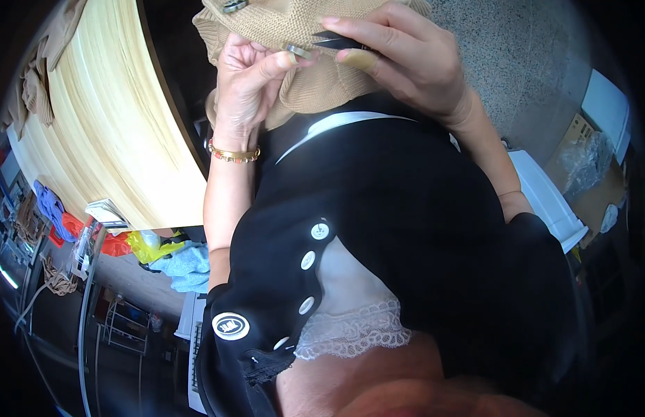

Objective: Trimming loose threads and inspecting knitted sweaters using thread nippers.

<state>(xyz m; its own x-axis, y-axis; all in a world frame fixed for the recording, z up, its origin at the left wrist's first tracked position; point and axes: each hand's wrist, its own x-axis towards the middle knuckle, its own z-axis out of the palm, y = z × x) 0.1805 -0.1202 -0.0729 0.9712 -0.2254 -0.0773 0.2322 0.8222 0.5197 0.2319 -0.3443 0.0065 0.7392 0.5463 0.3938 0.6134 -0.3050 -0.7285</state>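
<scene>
A tan knitted garment (322, 87) lies bunched over my lap at the top of the view. My left hand (249, 80) is closed on its edge, thumb and fingers pinching the knit. At the left thumb tip sits a small round metal-coloured piece, like a button (299, 51). My right hand (412, 59) is closed around a small black pointed tool, like thread snips (331, 42), whose tips point left toward that piece. Whether its blades are apart is hard to tell. Something yellowish covers the right thumb. Another dark round button (233, 6) shows on the knit.
A pale wood-grain table (121, 118) stands at my left, with more tan knitwear (36, 97) on its far edge. Coloured bags and a light blue cloth (180, 267) lie below it. White bins (544, 198), cardboard and clear plastic (588, 163) are on the speckled floor at right.
</scene>
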